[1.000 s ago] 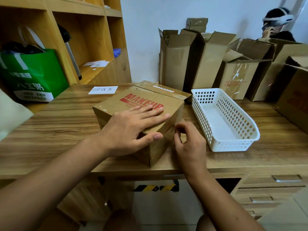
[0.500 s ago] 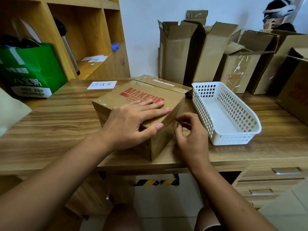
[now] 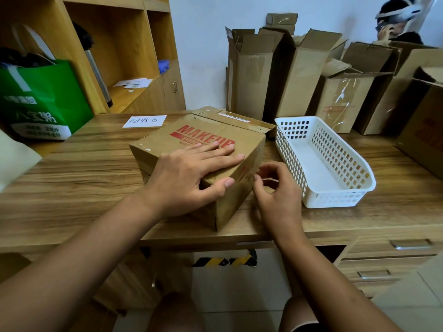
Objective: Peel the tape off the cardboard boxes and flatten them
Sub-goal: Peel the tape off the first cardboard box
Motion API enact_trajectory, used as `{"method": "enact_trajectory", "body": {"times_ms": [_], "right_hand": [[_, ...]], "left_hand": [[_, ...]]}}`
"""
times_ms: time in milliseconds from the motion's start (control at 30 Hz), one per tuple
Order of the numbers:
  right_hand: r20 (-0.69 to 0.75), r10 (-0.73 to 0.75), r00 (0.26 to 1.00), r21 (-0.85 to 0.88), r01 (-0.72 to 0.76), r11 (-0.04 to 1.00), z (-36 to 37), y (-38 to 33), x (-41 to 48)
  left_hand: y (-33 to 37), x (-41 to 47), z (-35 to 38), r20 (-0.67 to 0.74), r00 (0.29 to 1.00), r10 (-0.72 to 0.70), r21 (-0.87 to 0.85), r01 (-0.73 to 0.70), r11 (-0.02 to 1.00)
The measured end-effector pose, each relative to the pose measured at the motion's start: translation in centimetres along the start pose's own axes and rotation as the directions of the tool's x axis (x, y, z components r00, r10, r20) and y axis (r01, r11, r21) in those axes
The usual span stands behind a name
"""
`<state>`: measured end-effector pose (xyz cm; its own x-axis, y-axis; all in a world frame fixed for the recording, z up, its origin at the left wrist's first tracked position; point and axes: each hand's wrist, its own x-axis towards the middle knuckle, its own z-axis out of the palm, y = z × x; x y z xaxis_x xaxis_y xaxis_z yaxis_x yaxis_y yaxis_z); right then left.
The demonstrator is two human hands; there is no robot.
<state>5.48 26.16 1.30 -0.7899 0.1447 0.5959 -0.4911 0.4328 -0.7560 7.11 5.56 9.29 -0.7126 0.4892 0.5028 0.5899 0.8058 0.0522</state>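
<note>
**Tape peel: box on table**

Left hand [image 3: 189,178] is lying flat with fingers straight, pressing the top of the box [image 3: 165,146]. The box is sitting mid-table [image 3: 79,178]. Right hand [image 3: 275,195], at the box's 3 o'clock face, is pinching a thin tape strip [image 3: 266,179] between thumb and curled fingers. Basket [image 3: 335,202] is standing just beside, at 3 o'clock.

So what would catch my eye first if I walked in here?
Probably the cardboard box with red MAKEUP lettering at the desk's front edge, the left hand pressed flat on its top while the right hand pinches tape at its right side. Next, the white basket just right of it, and open boxes lined along the back wall.
</note>
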Motion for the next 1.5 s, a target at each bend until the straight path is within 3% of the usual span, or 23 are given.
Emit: {"method": "enact_trajectory", "body": {"times_ms": [233, 533, 933, 1067, 1500], "right_hand": [[0.043, -0.087, 0.995, -0.022, 0.088, 0.996, 0.2, -0.1, 0.0], [0.086, -0.29, 0.953, -0.222, 0.302, 0.927, 0.9, 0.2, 0.9], [0.194, -0.195, 0.962, -0.191, 0.232, 0.954, 0.8, 0.7, 1.2], [0.097, -0.173, 0.98, -0.143, 0.186, 0.972, 0.0, 0.6, 0.9], [0.153, -0.351, 0.924, -0.371, 0.383, 0.846, 0.0, 1.6, 1.0]], "left_hand": [[0.0, 0.0, 0.0, -0.017, 1.0, -0.005, 0.008, 0.005, 1.0], [0.2, 0.1, 0.1, -0.022, 1.0, -0.011, 0.002, 0.011, 1.0], [0.2, 0.2, 0.0, -0.009, 1.0, -0.026, 0.008, 0.026, 1.0], [0.3, 0.2, 0.0, -0.003, 1.0, -0.026, -0.002, 0.026, 1.0], [0.3, 0.2, 0.0, -0.012, 0.999, -0.035, 0.007, 0.035, 0.999]]}}
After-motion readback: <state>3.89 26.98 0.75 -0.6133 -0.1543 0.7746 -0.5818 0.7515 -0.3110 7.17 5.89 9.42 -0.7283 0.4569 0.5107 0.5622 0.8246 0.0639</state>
